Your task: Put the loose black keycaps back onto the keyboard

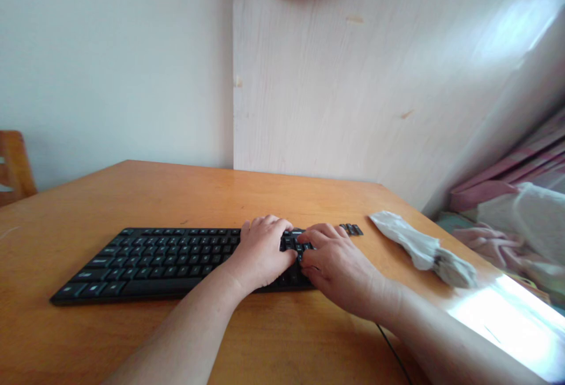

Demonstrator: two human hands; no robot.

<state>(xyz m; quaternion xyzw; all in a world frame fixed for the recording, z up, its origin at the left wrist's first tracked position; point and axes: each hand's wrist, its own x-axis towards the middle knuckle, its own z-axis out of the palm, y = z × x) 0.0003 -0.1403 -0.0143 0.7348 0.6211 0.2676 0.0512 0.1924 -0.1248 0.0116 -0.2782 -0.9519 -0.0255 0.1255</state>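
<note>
A black keyboard point(176, 261) lies flat on the wooden table, its left part uncovered. My left hand point(262, 249) rests across its right half, fingers bent over toward the far edge and thumb stretched down onto the keys. Close beside it, my right hand point(338, 264) covers the right end, with fingers curled and drawn together at the keys near the left thumb. Whatever is between those right fingertips, if anything, is hidden. Just beyond the right hand, several small black keycaps point(351, 229) sit in a group on the table.
A crumpled white plastic bag point(406, 238) with a greyish bundled end lies on the table point(176, 191) to the right. A thin cable point(392, 352) runs under my right forearm. A wooden chair point(17, 164) stands at left, and piled fabric point(498, 244) at right. Walls rise behind.
</note>
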